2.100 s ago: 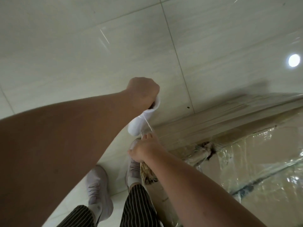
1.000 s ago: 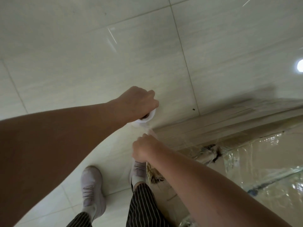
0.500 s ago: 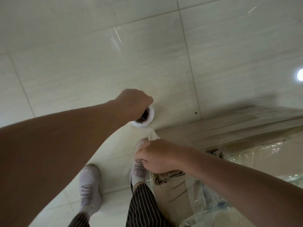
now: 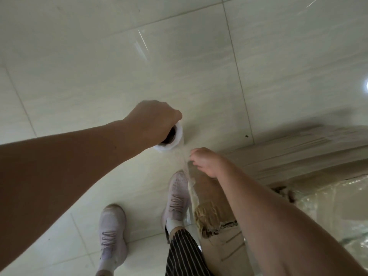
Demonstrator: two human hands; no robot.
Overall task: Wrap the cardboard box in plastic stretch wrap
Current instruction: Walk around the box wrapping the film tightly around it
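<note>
My left hand (image 4: 154, 120) grips the top end of a white roll of stretch wrap (image 4: 173, 139), held upright above the floor with its dark core showing. A narrow bunched strip of film (image 4: 186, 166) runs from the roll down to the torn corner of the cardboard box (image 4: 215, 220) at lower right. My right hand (image 4: 206, 161) is just right of the roll, its fingers curled at the strip near the box corner. The box's top and side (image 4: 328, 198) carry shiny layers of film.
Pale glossy floor tiles (image 4: 99, 76) fill the upper and left view. My feet in light shoes (image 4: 112, 236) and a striped trouser leg (image 4: 185, 253) stand close against the box's near corner. A lamp reflection glares at the right edge.
My right hand has lifted from the box's torn corner up along the film strip toward the roll. My left hand and the roll stay in about the same place.
</note>
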